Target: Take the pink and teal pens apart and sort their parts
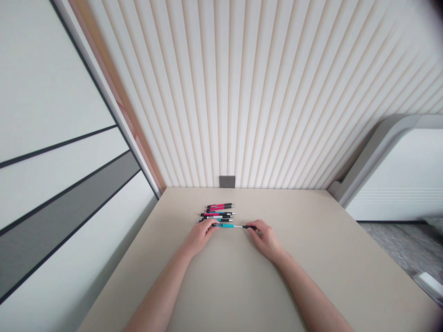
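Note:
Between my two hands lies a taken-apart pen. Its blue and black pen barrel (226, 226) is pinched at the left end by my left hand (204, 230). A thin white refill (238, 226) bridges from the barrel to the black pen grip section (246, 227). The fingers of my right hand (265, 236) are closed on that black part. Just beyond my left hand several pens (218, 214) in red, blue, white and black lie side by side, roughly parallel. My left fingertips are close to the nearest of them; whether they touch cannot be told.
The pale beige table (238, 286) reaches back to a ribbed white wall (221, 92) with a dark socket (227, 181). A white and grey cabinet (51, 193) rises along the left. At the right stands a grey-edged white headboard-like panel (404, 170).

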Demonstrator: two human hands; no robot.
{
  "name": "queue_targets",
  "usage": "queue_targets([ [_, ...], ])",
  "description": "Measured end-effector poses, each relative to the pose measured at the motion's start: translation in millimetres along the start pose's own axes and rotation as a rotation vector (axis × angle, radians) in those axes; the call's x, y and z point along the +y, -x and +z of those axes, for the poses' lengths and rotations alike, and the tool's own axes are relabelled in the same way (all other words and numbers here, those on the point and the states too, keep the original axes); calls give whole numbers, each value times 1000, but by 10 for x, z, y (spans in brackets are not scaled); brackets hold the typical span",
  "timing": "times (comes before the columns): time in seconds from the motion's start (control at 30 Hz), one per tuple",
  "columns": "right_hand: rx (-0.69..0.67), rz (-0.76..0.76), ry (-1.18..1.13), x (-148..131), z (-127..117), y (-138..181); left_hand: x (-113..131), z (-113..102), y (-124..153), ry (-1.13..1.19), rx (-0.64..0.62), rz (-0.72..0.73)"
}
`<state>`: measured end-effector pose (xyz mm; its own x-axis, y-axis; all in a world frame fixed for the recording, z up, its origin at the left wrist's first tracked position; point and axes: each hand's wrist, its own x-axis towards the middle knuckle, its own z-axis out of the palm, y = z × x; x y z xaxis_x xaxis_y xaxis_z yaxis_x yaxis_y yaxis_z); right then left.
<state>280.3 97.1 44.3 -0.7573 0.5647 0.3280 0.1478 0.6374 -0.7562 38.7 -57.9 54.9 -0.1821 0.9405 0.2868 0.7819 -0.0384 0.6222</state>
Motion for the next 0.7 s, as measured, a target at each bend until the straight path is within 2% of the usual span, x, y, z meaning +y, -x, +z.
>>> queue_targets([
  [0.23,-28,0,46,51,-71,12,12,4,7,-3,15,-33],
  [0.53,-60,-3,215,220,-191,3,-23,14,-1,-34,91,-67],
  [0.7,-53,-1,306,223,-170,16,-41,21,-7,-38,73,-34],
])
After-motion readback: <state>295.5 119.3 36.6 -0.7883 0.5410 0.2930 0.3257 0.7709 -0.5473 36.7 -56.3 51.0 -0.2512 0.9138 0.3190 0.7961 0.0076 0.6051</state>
